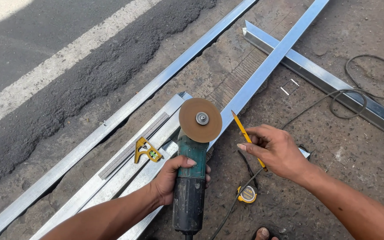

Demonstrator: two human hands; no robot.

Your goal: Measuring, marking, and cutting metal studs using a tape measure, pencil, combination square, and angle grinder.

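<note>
My left hand [170, 178] grips the body of a green and black angle grinder [190, 178], whose brown cutting disc [200, 120] faces up over a long metal profile [263, 71]. A yellow pencil [245, 133] is held in my right hand [276, 151], its tip pointing up toward the profile's edge just right of the disc. The right hand hovers beside the grinder, not touching it.
Several long metal profiles [125, 111] lie on the concrete ground beside an asphalt road. A yellow combination square [146, 150] rests on one profile. A yellow tape measure [247, 194] lies below my right hand. A black cable [352, 95] loops at right. A toe shows at the bottom edge.
</note>
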